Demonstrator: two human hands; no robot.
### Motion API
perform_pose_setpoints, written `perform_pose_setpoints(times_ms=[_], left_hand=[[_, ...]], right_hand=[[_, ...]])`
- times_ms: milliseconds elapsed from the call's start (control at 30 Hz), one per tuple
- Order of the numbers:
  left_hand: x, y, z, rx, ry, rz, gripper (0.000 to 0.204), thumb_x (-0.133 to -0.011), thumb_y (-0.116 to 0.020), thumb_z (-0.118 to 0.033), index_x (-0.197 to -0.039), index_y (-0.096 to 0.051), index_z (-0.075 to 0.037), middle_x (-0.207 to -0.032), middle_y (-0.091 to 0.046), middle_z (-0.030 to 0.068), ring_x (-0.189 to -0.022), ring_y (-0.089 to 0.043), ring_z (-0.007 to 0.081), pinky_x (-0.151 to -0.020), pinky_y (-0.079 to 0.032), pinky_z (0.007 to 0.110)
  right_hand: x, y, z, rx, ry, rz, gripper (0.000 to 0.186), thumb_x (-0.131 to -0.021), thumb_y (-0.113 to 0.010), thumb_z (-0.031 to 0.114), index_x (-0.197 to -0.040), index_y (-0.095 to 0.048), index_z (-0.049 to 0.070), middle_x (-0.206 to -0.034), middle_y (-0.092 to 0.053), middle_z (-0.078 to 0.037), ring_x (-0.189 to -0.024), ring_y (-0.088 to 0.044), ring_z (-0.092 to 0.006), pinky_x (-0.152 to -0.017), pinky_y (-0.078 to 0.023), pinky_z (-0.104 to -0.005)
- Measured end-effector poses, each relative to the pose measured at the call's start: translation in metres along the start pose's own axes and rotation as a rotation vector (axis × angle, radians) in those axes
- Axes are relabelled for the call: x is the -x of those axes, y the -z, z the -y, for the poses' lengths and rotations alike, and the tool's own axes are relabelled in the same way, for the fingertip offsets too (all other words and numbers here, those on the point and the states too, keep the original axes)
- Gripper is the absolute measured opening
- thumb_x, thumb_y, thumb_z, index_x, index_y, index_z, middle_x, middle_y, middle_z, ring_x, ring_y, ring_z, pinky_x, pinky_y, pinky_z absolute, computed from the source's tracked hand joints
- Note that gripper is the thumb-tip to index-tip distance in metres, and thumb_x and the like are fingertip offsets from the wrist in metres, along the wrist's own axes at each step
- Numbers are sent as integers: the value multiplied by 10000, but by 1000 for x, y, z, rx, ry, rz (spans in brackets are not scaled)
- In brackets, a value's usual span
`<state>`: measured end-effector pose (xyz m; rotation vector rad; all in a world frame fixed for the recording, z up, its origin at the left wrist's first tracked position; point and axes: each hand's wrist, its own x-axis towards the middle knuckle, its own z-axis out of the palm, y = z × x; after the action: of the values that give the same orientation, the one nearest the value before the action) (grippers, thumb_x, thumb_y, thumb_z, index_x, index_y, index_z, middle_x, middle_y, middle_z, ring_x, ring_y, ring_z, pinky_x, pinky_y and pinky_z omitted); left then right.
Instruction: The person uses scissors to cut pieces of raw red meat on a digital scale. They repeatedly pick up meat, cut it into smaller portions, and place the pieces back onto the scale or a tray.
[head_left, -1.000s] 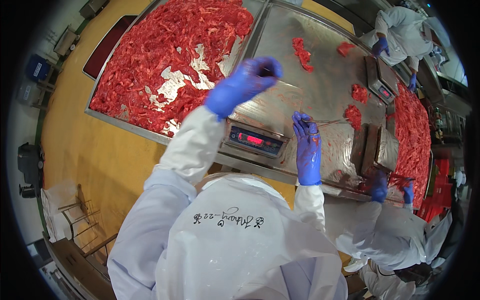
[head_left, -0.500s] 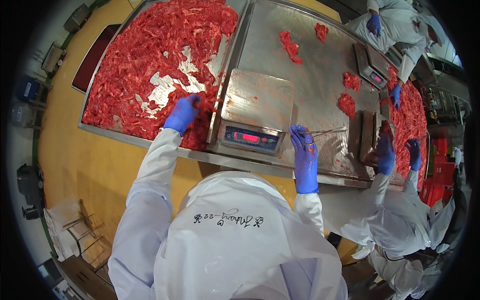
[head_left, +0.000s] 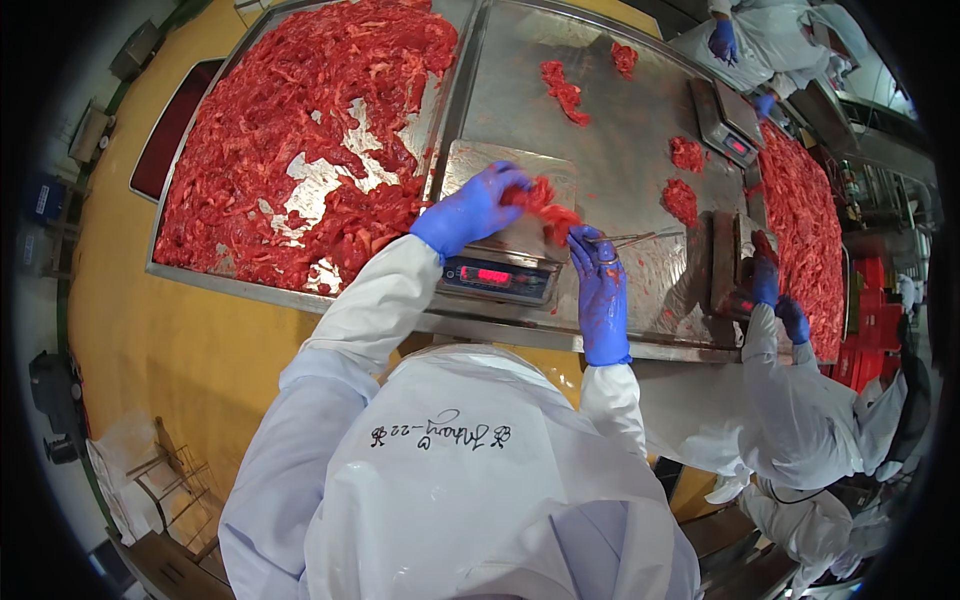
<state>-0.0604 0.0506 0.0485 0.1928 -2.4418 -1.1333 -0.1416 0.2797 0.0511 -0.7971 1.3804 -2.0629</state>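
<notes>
Red meat (head_left: 546,204) now above scale (head_left: 497,279), pinched by left hand (head_left: 470,212), off heap (head_left: 290,130) left of it; right hand (head_left: 604,300) grips thin tool (head_left: 630,238) alongside.

You wear blue gloves (head_left: 460,218), red-smeared on the right hand (head_left: 603,310); white oversleeves (head_left: 385,305); pale bluish-white coat sleeves (head_left: 285,470); glossy white apron (head_left: 440,520), dark handwriting (head_left: 440,433) across it.

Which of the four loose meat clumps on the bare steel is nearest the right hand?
The lowest clump in the picture, just beyond the tip of the metal tool in the right hand; the other three lie farther up the steel surface.
</notes>
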Motion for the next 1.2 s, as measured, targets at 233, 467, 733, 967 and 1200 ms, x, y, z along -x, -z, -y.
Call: perform_pose_setpoints(times_ms=[233,467,733,967,1200], left_hand=[[51,95,54,21,303,-448,253,-873,-614,-100,-1123,-592,-68,-990,-615,100,-846,-624,178,-664,-517,289],[56,-54,43,-295,169,-223,703,-810,-662,-239,-1399,-357,-6,-1423,-343,274,-1333,-315,432,-1096,-258,520],[51,44,57,-282,298,-404,476,-843,-609,-108,-1298,-489,-33,-1178,-590,206,-1141,-554,372,-968,-451,401],[69,78,57,118,506,-127,98,-869,-612,-88,-934,-634,-19,-749,-651,71,-707,-595,145,-667,-493,324],[4,47,-10,948,231,-226,80,-866,-626,-40,-945,-615,-38,-938,-625,11,-839,-579,96,-793,-478,242]], right_hand=[[19,34,5,190,-234,-262,603,-962,-447,463,-1379,-401,29,-1432,-402,-128,-1367,-337,-228,-1153,-209,-410],[-17,-3,-73,393,-145,-132,487,-1026,-396,342,-1406,-379,38,-1400,-424,-94,-1299,-395,-183,-1087,-290,-310],[-41,-4,-28,-171,-163,-74,479,-1015,-380,436,-1306,-415,57,-1439,-351,-109,-1387,-288,-208,-1174,-200,-377],[-20,7,-14,-286,-264,-228,572,-977,-425,512,-1284,-413,29,-1258,-457,-100,-1352,-342,-260,-1181,-198,-424],[-36,-11,-9,-251,-116,-218,533,-969,-408,548,-1151,-537,64,-1440,-388,-201,-1350,-359,-315,-1159,-214,-427]])
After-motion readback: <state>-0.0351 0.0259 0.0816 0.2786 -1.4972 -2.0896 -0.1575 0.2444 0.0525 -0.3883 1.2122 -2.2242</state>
